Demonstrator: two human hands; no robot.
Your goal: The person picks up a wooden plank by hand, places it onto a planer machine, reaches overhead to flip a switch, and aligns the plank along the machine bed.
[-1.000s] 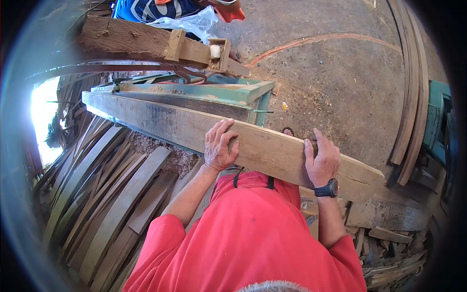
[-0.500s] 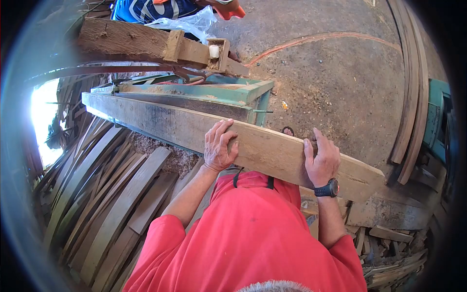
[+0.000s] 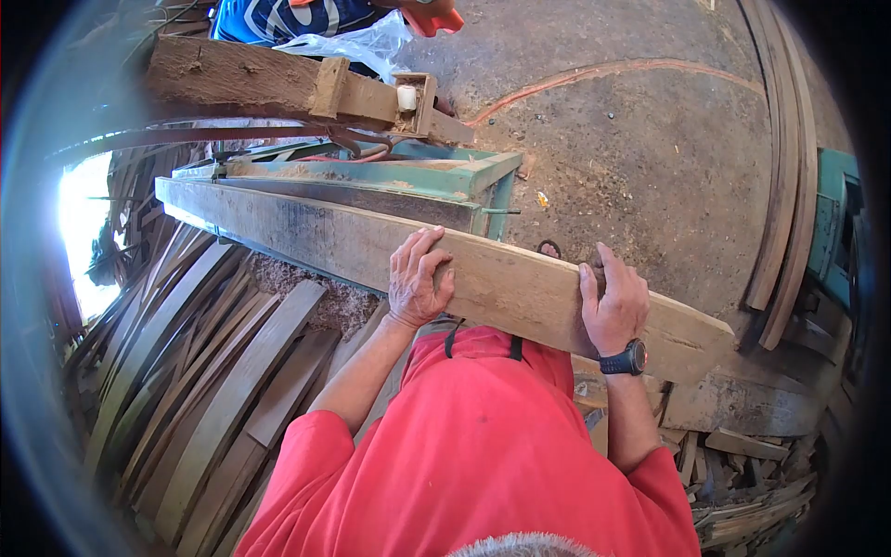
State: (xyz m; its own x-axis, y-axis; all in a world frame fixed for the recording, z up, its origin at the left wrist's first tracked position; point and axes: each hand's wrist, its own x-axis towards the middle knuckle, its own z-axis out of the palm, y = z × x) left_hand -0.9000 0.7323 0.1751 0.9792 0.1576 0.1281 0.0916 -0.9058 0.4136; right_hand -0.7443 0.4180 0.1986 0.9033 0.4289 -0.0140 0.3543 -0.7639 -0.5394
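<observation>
A long, thick wooden plank (image 3: 510,288) stands on its edge across the front of my body, running from the far left to the right. My left hand (image 3: 420,278) rests on its near face, fingers curled over the top edge. Farther right, my right hand (image 3: 616,302) grips the same plank, its fingers reaching over the top edge and partly hidden. A dark watch (image 3: 626,358) is on my right wrist. The plank's left part lies alongside a green machine table (image 3: 436,178).
A heavy wooden beam (image 3: 246,79) extends above the green table. Long boards (image 3: 232,390) are piled at left, and offcuts (image 3: 742,446) lie at lower right. Curved planks (image 3: 784,176) lie on the floor at right. Part of another person in blue clothing (image 3: 302,20) shows at the top.
</observation>
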